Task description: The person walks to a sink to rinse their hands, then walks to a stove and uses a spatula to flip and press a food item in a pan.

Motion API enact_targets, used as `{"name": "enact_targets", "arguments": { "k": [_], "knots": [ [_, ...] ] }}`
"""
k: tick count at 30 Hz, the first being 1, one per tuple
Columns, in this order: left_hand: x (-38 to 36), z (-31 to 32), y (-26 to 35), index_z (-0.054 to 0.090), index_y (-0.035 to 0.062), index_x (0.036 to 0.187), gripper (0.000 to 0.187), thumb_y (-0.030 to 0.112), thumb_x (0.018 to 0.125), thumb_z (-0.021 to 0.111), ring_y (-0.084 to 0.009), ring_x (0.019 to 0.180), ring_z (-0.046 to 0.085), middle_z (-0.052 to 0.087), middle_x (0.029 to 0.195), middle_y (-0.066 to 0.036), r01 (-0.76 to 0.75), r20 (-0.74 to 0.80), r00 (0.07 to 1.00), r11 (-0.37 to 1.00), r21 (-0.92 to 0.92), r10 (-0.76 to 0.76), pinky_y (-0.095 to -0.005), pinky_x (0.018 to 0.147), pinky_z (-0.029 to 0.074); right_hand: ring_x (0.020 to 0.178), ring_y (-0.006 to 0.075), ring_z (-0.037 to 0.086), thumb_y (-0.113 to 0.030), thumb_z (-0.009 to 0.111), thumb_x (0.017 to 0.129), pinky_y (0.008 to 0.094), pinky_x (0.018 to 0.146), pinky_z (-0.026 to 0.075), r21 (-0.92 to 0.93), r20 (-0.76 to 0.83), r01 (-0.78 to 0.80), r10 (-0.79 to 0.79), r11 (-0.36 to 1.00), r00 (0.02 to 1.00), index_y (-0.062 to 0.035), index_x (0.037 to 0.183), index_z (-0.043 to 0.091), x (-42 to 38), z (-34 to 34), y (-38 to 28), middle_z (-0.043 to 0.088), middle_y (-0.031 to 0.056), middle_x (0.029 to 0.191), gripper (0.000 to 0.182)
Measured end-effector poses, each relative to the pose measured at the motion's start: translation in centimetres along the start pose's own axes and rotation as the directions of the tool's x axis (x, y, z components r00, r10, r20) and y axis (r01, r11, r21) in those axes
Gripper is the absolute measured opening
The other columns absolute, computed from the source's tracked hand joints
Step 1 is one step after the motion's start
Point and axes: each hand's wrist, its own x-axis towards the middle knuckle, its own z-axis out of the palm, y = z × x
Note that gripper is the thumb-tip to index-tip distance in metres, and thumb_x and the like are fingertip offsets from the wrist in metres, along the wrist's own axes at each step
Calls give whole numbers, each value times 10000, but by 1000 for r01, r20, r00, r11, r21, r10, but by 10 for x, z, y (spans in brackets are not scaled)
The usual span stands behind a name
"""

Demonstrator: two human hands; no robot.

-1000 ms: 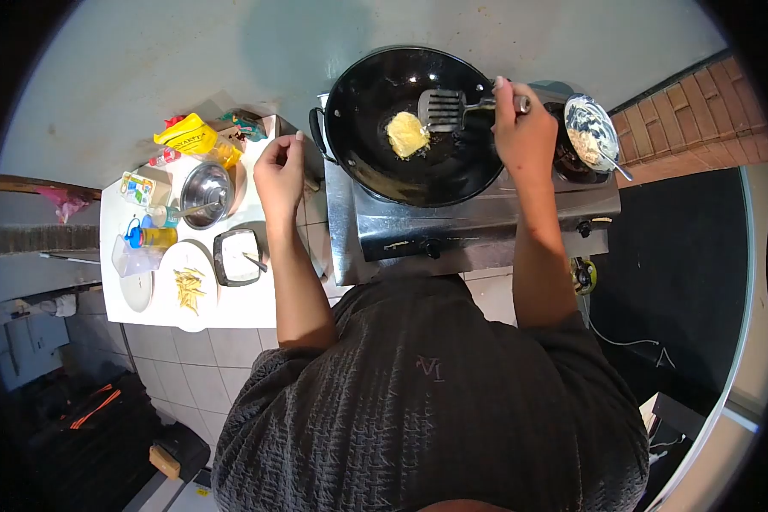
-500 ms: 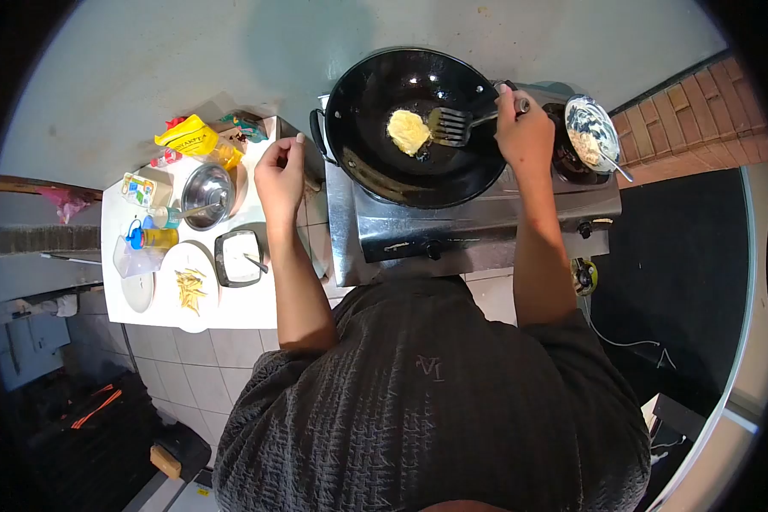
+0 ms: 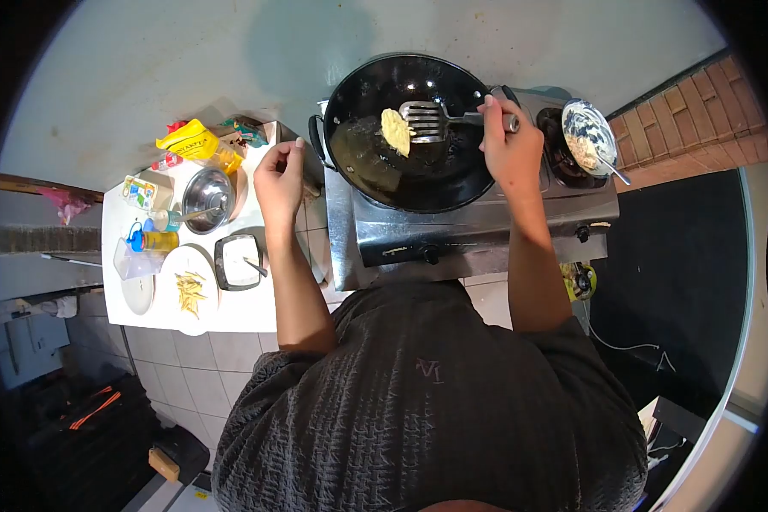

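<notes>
My right hand point(image 3: 512, 147) grips the handle of a slotted turner point(image 3: 424, 121) over the black wok point(image 3: 435, 189). The turner's slotted head is against the right side of a pale yellow piece of batter point(image 3: 395, 133), which looks narrow and tilted up on edge. Dark, shiny oil lies in the wok around it. My left hand point(image 3: 280, 175) is held just left of the wok's loop handle, apart from it. Its fingers are curled and pressed together, with nothing visible in them.
The wok sits on a steel gas stove point(image 3: 478, 235). At right stands a bowl of batter point(image 3: 587, 141) with a spoon. On the white table point(image 3: 247, 316) are a metal bowl point(image 3: 206, 198), a square dish of white powder point(image 3: 238, 260), a plate of sliced strips point(image 3: 192, 290), and a yellow packet point(image 3: 189, 142).
The turner has moved left, its head now lighter and turned. The batter piece has shifted slightly left and gone from lying flat to tilted. My left hand has stayed in place.
</notes>
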Motion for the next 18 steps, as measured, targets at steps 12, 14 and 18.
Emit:
{"name": "enact_targets", "arguments": {
  "k": [12,14,18],
  "knots": [
    [0,-23,13,672,-6,899,220,212,875,668,-38,676,434,562,726,44,-9,-61,998,999,-48,6,-187,623,345,481,208,571,-200,631,877,301,477,419,97,44,29,-34,995,998,-32,780,628,-13,-2,-17,564,121,573,194],
    [-2,-24,16,671,0,891,219,218,873,671,-38,670,425,545,715,52,-16,-63,998,999,-49,13,-184,620,335,479,225,569,-203,635,874,305,476,419,92,49,-5,0,996,999,-34,777,627,-11,-4,-17,563,122,573,195],
    [-6,-21,21,669,-6,872,229,223,868,673,-38,627,390,470,663,65,-24,-57,998,999,-23,23,-180,584,318,487,254,561,-197,644,866,314,483,426,-47,7,177,-177,983,984,-38,788,629,-9,-7,-20,559,122,571,177]
  ]
}}
